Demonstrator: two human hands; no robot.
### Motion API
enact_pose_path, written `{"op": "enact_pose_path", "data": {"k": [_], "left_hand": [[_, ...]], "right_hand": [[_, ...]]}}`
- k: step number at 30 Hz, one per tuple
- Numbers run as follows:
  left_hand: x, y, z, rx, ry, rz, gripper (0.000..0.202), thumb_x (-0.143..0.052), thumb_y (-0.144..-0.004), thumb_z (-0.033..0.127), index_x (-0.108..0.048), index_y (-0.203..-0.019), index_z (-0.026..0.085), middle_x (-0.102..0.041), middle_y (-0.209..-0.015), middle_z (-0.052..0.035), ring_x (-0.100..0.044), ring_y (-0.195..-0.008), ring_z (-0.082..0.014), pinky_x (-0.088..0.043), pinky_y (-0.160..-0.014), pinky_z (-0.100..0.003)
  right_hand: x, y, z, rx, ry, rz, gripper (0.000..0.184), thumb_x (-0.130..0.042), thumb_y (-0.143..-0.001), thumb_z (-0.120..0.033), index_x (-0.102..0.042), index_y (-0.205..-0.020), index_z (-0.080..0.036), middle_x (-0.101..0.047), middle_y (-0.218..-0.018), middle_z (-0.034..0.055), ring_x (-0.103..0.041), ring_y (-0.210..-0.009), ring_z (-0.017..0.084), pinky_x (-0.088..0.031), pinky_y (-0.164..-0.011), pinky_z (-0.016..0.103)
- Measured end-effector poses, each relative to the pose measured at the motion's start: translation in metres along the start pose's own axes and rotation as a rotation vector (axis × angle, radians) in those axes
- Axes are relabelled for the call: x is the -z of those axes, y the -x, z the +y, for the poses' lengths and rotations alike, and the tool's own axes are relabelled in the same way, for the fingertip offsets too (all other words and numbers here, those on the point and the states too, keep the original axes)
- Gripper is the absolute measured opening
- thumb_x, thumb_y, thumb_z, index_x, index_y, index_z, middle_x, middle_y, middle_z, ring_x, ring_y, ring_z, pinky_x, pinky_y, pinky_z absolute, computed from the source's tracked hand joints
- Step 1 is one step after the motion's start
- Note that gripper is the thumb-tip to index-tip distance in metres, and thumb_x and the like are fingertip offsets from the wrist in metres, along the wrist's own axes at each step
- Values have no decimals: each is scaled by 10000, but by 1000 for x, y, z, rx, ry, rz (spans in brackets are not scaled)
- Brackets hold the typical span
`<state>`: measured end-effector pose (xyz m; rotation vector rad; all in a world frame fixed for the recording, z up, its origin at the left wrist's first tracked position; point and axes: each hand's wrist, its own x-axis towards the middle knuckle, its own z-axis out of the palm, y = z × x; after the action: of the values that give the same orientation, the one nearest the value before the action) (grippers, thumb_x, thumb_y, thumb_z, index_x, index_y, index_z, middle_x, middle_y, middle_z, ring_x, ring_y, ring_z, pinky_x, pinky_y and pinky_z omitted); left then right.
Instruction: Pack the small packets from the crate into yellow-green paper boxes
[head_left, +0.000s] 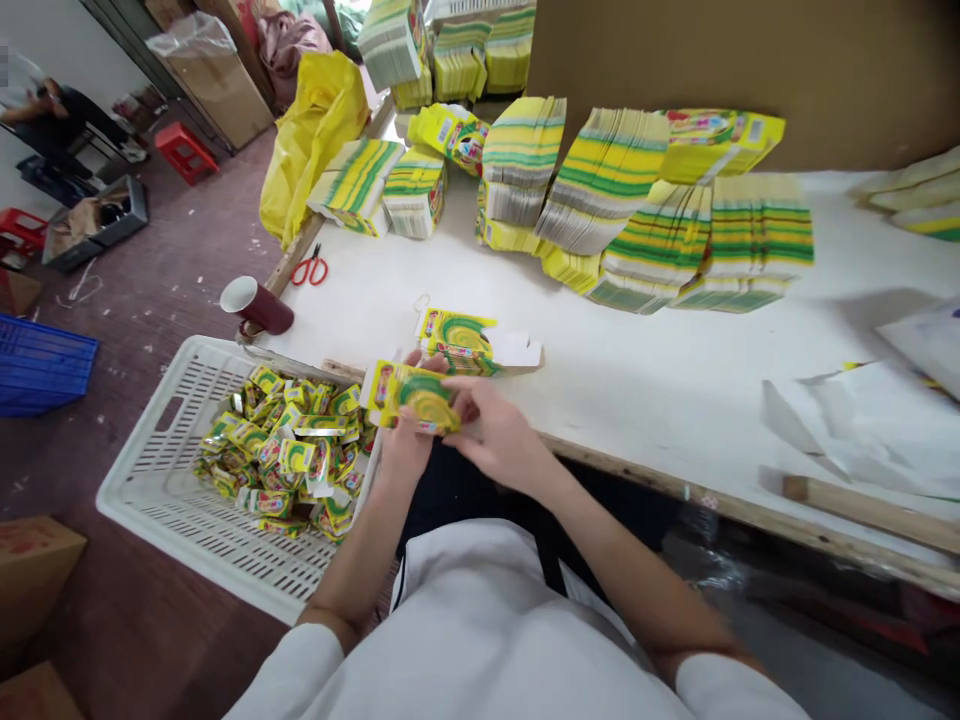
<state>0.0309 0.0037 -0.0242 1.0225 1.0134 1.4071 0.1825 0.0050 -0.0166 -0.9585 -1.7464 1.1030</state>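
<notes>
Over the front edge of the table, a small yellow-and-green printed carton (412,398) is held between my two hands. My left hand (409,440) grips it from below and behind, at its left part. The fingers of my right hand (487,425) close on its right end. Just beyond it on the table lies another such carton (465,340), with white end flaps sticking out to the right. Left of my hands, a white plastic basket (161,490) holds many small yellow-and-green packs (296,455).
Stacks of flat cartons (607,180) line the back of the white table (630,370). Red-handled scissors (310,268) and a maroon mug (259,305) are at the left edge. A yellow bag (315,130) hangs behind them. White sheets (862,420) lie right. A person (52,105) sits far left.
</notes>
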Motion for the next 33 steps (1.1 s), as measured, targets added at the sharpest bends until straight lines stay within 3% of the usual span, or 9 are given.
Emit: {"op": "enact_pose_path", "data": {"k": [6,10,13,16,19,24,26,29,33], "left_hand": [[-22,-12,13,-108,377,318,591,-664,-698,802,-576,-781,223,-457,-657,49,-477,-566,-90,-503,-615,-230],[-12,-4,4,-62,205,336,726,-677,-521,898,-660,-829,241,-629,-790,7,-617,-710,-142,-551,-674,-262],[8,7,-2,-71,14,336,526,-813,-611,699,-710,-844,238,-713,-835,-1,-683,-816,-167,-562,-792,-283],[36,10,8,-37,-175,206,395,-805,-738,548,-755,-936,210,-771,-914,-40,-720,-911,-201,-548,-906,-321],[56,6,31,-81,-314,-47,804,-605,-746,807,-671,-1262,195,-698,-1281,-151,-639,-1228,-319,-482,-1059,-430],[41,7,47,-118,-851,-371,1093,-860,-592,636,-399,-1493,222,-486,-1527,-176,-468,-1410,-370,-374,-1160,-498],[26,12,38,-84,-982,-393,828,-818,-733,466,-434,-1432,242,-616,-1370,-131,-612,-1246,-315,-488,-1038,-446],[13,19,21,-154,-1041,-313,674,-735,-818,361,-406,-1396,252,-663,-1226,-91,-674,-1088,-263,-539,-909,-376],[11,21,10,-338,-1061,-341,804,-755,-817,362,-298,-1470,253,-576,-1332,-139,-616,-1158,-282,-510,-965,-403]], "right_hand": [[-34,15,-9,-47,-273,23,511,-807,-785,-362,-589,-1238,-269,-656,-1129,62,-645,-976,228,-580,-837,364],[-25,9,0,-59,-187,137,291,-737,-848,-317,-675,-1120,-233,-688,-949,40,-620,-776,191,-550,-718,339],[-3,7,7,-13,-125,149,162,-646,-912,-256,-727,-1051,-230,-730,-909,33,-653,-763,178,-538,-701,304],[19,9,12,103,6,136,169,-615,-936,-210,-754,-1027,-240,-745,-891,34,-673,-800,179,-534,-715,293],[31,13,12,182,289,157,206,-580,-966,-215,-772,-1023,-266,-732,-870,44,-647,-832,190,-521,-781,334],[20,18,2,284,465,53,284,-524,-990,-207,-754,-1034,-368,-746,-936,7,-644,-1028,209,-384,-1126,480],[12,19,-1,251,394,181,267,-602,-954,-320,-684,-1203,-376,-708,-1190,38,-561,-1270,272,-288,-1208,554],[3,19,1,49,101,431,756,-694,-851,-545,-406,-1501,-289,-449,-1545,136,-385,-1456,354,-325,-1194,596],[-3,16,8,-246,-622,65,771,-650,-852,-630,-414,-1491,-268,-549,-1476,135,-566,-1326,304,-513,-1073,498]]}}
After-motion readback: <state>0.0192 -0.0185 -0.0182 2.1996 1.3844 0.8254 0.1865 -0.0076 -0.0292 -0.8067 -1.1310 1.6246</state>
